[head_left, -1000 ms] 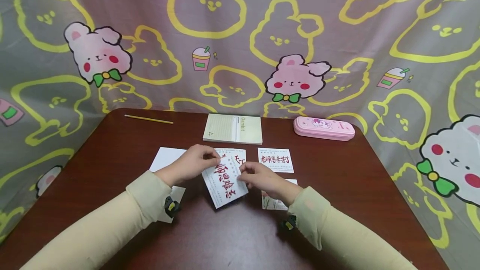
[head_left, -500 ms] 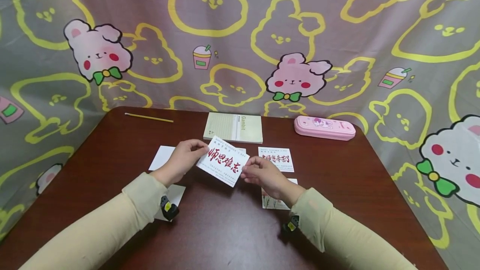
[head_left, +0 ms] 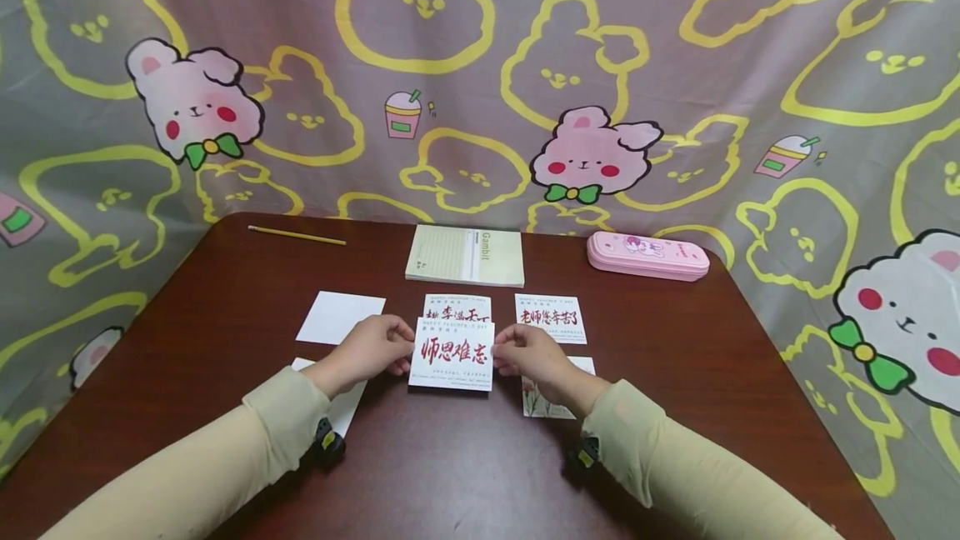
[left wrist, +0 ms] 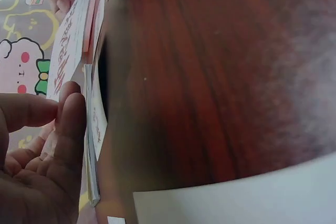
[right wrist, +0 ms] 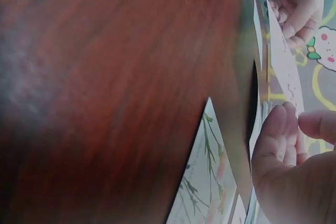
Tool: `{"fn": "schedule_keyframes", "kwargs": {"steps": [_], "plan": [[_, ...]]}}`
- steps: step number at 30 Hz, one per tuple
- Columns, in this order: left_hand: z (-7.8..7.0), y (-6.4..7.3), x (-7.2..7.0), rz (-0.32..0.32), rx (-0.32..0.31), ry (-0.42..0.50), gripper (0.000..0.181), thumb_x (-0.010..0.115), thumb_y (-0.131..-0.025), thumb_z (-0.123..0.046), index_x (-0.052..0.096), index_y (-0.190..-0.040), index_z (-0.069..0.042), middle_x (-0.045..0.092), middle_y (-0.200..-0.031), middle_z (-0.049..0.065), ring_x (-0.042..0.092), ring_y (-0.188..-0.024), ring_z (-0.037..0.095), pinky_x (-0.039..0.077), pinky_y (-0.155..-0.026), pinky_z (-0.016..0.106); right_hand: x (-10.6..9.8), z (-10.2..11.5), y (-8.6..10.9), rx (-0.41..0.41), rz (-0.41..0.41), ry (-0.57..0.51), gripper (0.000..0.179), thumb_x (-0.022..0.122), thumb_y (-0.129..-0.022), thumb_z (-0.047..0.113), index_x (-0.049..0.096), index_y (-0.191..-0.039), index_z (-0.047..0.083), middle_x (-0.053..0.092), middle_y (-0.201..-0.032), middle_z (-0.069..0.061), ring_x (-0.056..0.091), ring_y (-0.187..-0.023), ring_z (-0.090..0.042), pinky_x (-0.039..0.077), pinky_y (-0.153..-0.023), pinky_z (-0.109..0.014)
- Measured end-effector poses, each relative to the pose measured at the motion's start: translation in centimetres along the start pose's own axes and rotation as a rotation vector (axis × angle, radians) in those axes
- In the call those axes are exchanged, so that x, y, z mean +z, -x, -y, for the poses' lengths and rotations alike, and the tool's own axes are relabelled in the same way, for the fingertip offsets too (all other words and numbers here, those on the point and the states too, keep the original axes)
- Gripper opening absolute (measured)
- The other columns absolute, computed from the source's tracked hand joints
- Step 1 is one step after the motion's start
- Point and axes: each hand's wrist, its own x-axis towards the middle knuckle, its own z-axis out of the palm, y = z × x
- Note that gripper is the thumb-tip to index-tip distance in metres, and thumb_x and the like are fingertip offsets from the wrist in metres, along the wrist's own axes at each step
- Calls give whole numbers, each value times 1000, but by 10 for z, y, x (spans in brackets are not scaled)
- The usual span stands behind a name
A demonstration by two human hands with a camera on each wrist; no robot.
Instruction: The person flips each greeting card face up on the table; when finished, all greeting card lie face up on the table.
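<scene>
Between both hands is a white greeting card (head_left: pixel 452 365) with red brush writing, held level in the head view. My left hand (head_left: pixel 369 355) pinches its left edge between thumb and fingers; the pinch shows in the left wrist view, where the card (left wrist: pixel 71 40) is raised off the table. My right hand (head_left: pixel 538 359) pinches the opposite edge, with the thumb (right wrist: pixel 317 124) visible in the right wrist view. Just behind it lies another red-lettered card (head_left: pixel 457 305), its lower part hidden. A flower-printed card (head_left: pixel 551 405) sits partly under my right hand.
A further lettered card (head_left: pixel 551 307) lies right of centre. Two plain white cards are on the left, a far one (head_left: pixel 337 317) and a near one (head_left: pixel 351 407) partly covered by my left arm. Behind are a pencil (head_left: pixel 300 235), a notebook (head_left: pixel 450 255) and a pink pencil case (head_left: pixel 647 257).
The held card has turned from steeply tilted to straight and come down slightly toward me. Both hands now sit at its left and right edges. The card behind it shows more.
</scene>
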Motion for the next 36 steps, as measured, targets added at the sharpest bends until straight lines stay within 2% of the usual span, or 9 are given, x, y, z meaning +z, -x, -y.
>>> {"fn": "schedule_keyframes", "kwargs": {"steps": [2, 3, 7, 11, 13, 16, 20, 25, 36], "plan": [[1, 2, 1, 18, -16, 14, 10, 63, -94, 2, 64, -101, 9, 69, -76, 10, 66, -62, 15, 60, -59, 31, 0, 0, 3, 30, 9, 24, 10, 66, -95, 12, 64, -102, 4, 72, -86, -4, 68, -73, -15, 40, -53, -28], [1, 2, 1, 36, -24, 10, 9, 63, -94, 2, 65, -101, 8, 69, -76, 9, 66, -62, 15, 59, -59, 31, 0, 0, 5, 31, 20, 24, 12, 66, -95, 11, 65, -104, 2, 72, -87, -5, 69, -74, -16, 43, -54, -28], [0, 6, 1, 145, -57, -3, 16, 64, -93, 1, 66, -105, 11, 70, -76, 9, 67, -63, 17, 60, -60, 32, -2, -1, 10, 11, 92, -20, 23, 62, -96, 3, 62, -114, -10, 71, -100, -14, 71, -88, -20, 59, -76, -33], [-1, 9, 0, 216, -89, 19, 34, 65, -94, -1, 58, -123, 16, 71, -83, 11, 69, -68, 20, 60, -64, 34, -3, 1, 15, 5, 163, -53, 31, 56, -98, 0, 56, -123, -18, 67, -110, -21, 69, -101, -26, 58, -89, -39], [-2, 10, 0, 224, -93, 42, 39, 65, -95, -1, 53, -127, 16, 70, -87, 14, 70, -70, 21, 61, -65, 36, -3, 1, 17, 13, 179, -59, 33, 54, -99, 0, 54, -125, -20, 66, -111, -21, 69, -101, -25, 58, -90, -40], [-2, 10, 1, 226, -104, 49, 33, 66, -95, -2, 55, -122, 12, 69, -87, 14, 70, -71, 22, 60, -65, 36, -5, 0, 20, 36, 197, -74, 35, 52, -99, 0, 52, -127, -22, 66, -108, -20, 69, -97, -21, 58, -90, -38], [-3, 9, 2, 251, -102, -9, 23, 65, -97, -5, 66, -114, 11, 71, -84, 10, 70, -72, 20, 61, -67, 35, -7, -1, 23, 67, 228, -70, 38, 52, -98, 0, 51, -128, -23, 66, -106, -18, 69, -94, -19, 58, -90, -37], [-7, 10, 2, 302, -87, -58, 24, 63, -98, -7, 70, -113, 11, 70, -82, 7, 69, -72, 19, 60, -67, 34, -9, 0, 26, 80, 252, -70, 41, 52, -98, 2, 50, -130, -24, 68, -107, -20, 69, -96, -21, 58, -91, -39], [-3, 9, -3, 380, -120, 104, 42, 61, -100, -4, 52, -132, 22, 70, -92, 15, 71, -78, 22, 62, -72, 37, -12, 4, 30, 65, 238, -34, 41, 51, -99, 2, 49, -131, -25, 68, -106, -22, 68, -93, -19, 58, -90, -37]]}}
